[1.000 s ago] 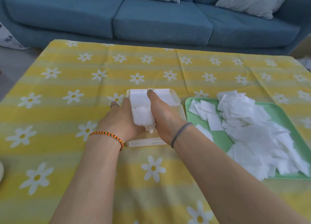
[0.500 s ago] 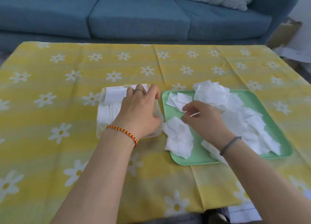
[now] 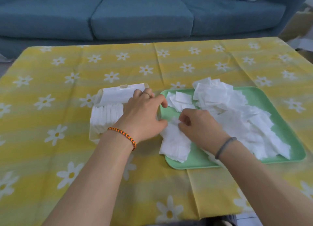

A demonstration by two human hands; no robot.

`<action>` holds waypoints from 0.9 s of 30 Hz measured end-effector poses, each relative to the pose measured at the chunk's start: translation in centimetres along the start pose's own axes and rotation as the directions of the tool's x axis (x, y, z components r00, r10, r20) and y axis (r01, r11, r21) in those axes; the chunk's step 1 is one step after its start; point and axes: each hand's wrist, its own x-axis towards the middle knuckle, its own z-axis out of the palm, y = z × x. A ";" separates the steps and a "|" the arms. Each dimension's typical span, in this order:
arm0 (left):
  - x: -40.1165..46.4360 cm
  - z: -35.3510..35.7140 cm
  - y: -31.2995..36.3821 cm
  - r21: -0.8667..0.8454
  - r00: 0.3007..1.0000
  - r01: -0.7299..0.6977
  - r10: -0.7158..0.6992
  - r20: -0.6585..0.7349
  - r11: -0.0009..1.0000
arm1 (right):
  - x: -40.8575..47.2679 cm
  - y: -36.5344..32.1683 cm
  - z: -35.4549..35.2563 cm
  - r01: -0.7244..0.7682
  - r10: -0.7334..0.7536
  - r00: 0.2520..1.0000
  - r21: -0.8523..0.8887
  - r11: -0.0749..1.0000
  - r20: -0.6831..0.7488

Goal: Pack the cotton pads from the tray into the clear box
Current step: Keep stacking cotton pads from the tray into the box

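Observation:
The clear box (image 3: 94,132) lies on the table left of centre, with a row of white pads (image 3: 106,115) standing inside it and its lid (image 3: 116,94) open at the far side. My left hand (image 3: 142,113) rests flat over the box's right half, fingers spread. A green tray (image 3: 279,132) to the right holds a loose heap of white cotton pads (image 3: 237,115). My right hand (image 3: 201,124) is over the tray's left part, fingers pinching a small bunch of pads (image 3: 174,141) near the tray's left rim.
A yellow tablecloth with white daisies (image 3: 67,158) covers the table. A blue sofa (image 3: 135,17) stands just beyond the far edge. The table's near edge shows at the bottom right, with floor below it.
My right hand left the box, crossed to the tray and closed its fingers on pads at the left rim. My left hand stayed on the box, flattened over it.

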 end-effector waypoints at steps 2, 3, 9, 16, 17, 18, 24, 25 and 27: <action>0.2 0.2 0.5 -0.074 0.999 -0.046 0.047 0.013 0.996 | 0.4 0.1 -1.2 -0.067 0.072 0.997 0.121 0.990 -0.036; 0.2 0.3 0.6 -0.123 0.998 -0.065 0.067 0.014 0.990 | 0.5 -0.1 -1.8 -0.106 0.116 0.993 0.210 0.972 -0.036; 0.9 0.7 1.2 -0.441 1.000 0.000 0.007 0.015 0.897 | 0.0 -0.9 -4.7 -0.259 0.161 0.965 0.673 0.693 0.207; 1.1 0.0 1.6 -0.646 0.977 0.211 -0.188 0.105 0.734 | -0.1 -0.5 -5.1 -0.298 0.118 0.953 0.790 0.535 0.279; 1.1 -0.1 1.7 -0.679 0.968 0.247 -0.205 0.143 0.691 | -0.1 -0.5 -5.1 -0.303 0.112 0.951 0.810 0.501 0.287; 1.1 -0.1 1.7 -0.714 0.960 0.275 -0.218 0.174 0.644 | -0.1 -0.5 -5.1 -0.307 0.100 0.950 0.830 0.466 0.296; 1.6 0.1 1.3 -0.757 0.949 0.270 -0.299 0.104 0.595 | 0.0 -0.3 -4.0 -0.331 0.239 0.943 0.721 0.609 0.231; 1.6 0.1 1.1 -0.733 0.943 0.275 -0.322 0.081 0.622 | 0.1 0.0 -3.5 -0.303 0.254 0.953 0.583 0.753 0.167; 1.5 0.0 1.1 -0.710 0.937 0.271 -0.347 0.040 0.650 | -0.3 0.1 -2.2 -0.200 0.174 0.978 0.269 0.942 0.118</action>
